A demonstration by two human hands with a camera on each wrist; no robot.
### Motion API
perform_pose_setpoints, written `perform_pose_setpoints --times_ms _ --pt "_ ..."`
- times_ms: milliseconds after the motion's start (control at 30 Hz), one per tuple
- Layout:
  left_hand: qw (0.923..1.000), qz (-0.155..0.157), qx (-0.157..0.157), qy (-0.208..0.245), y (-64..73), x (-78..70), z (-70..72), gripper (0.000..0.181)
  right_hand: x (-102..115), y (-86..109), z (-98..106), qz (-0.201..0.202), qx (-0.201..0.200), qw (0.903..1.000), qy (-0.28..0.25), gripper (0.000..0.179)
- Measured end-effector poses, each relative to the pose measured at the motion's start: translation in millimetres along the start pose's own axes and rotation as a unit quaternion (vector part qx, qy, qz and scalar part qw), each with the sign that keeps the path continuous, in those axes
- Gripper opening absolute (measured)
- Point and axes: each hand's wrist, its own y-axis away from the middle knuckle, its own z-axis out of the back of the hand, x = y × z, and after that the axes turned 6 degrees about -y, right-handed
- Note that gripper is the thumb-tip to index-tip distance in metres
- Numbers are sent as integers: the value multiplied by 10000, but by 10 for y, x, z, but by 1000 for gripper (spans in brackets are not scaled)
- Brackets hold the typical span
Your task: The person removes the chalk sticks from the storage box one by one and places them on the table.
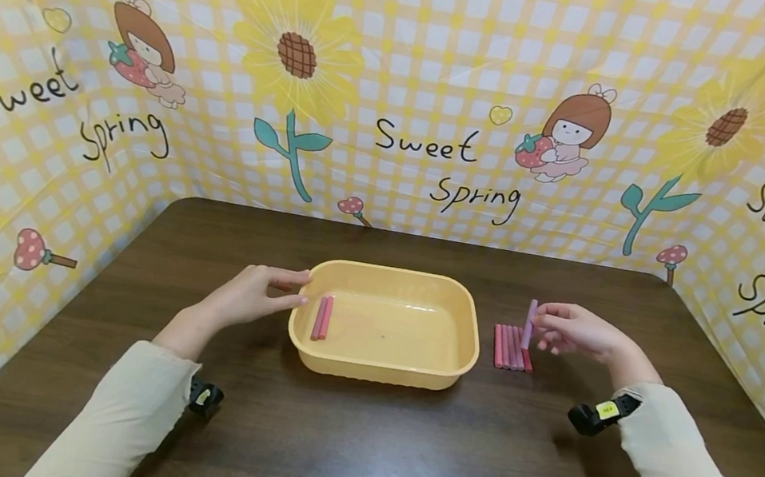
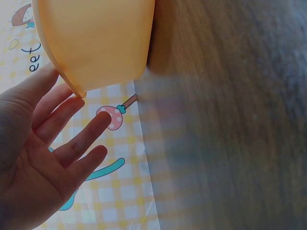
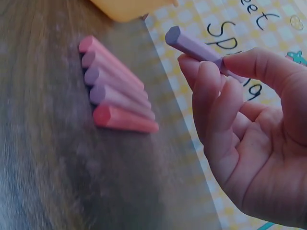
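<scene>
My right hand pinches a light purple six-sided stick, like a crayon or chalk, between thumb and fingertips. It is raised above a row of several pink, purple and red sticks lying side by side on the table. To the left of that row stands a shallow yellow plastic basin. Two pinkish sticks lie parallel inside it near its left wall. At the basin's left rim my left hand touches the edge with thumb and fingertips, its other fingers extended.
The dark brown wooden table carries the basin and the sticks. A yellow checked cloth with flowers and lettering closes off the back and both sides. Each wrist wears a black camera strap.
</scene>
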Motion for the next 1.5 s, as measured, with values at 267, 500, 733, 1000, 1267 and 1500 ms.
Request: perform_pose_setpoints --times_ms 267,500,733,1000,1267,1500 --pt "10000 17 8 6 5 -8 0 49 -117 47 70 -170 -95 9998 -50 20" --pt "10000 -12 -41 -26 4 -3 0 47 -180 65 95 -411 -149 9990 -50 23" --pt "10000 -22 -31 -34 1 -2 -2 48 -209 78 89 -523 -165 9985 -37 24" --pt "10000 32 -33 -14 -1 6 -3 49 -252 36 85 -665 -215 9975 137 31" --pt "10000 4 -18 2 5 -3 -1 49 -246 -4 27 -842 -386 9944 506 32" --pt "10000 38 -16 40 -2 4 -5 48 -225 -16 6 -934 -452 9923 683 34"
